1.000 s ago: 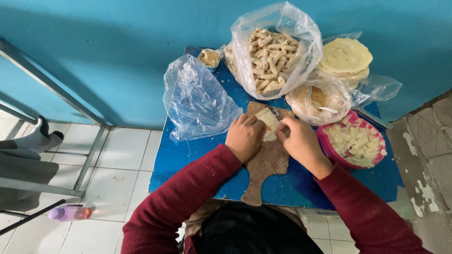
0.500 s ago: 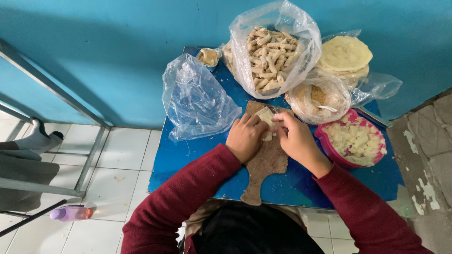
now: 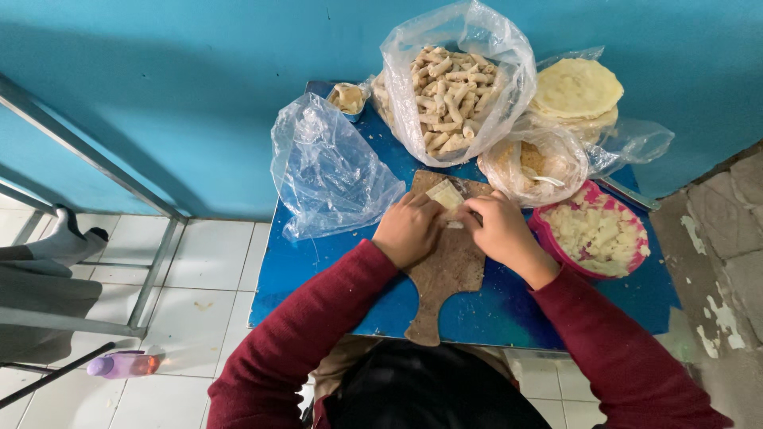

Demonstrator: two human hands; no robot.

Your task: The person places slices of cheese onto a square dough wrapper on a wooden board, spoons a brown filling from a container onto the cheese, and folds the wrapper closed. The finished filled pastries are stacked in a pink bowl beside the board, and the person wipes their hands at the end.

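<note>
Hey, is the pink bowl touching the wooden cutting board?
Apart. The head view shows blue table between the pink bowl and the wooden board.

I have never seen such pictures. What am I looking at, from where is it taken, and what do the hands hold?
There is no machine. A camera on a person's head looks down at their two bare hands. The left hand and right hand press a pale wrapper on a wooden board, on a small blue table. Around it lie a bag of rolled pieces, a stack of round wrappers, an empty clear bag and a pink bowl of white filling.
</note>
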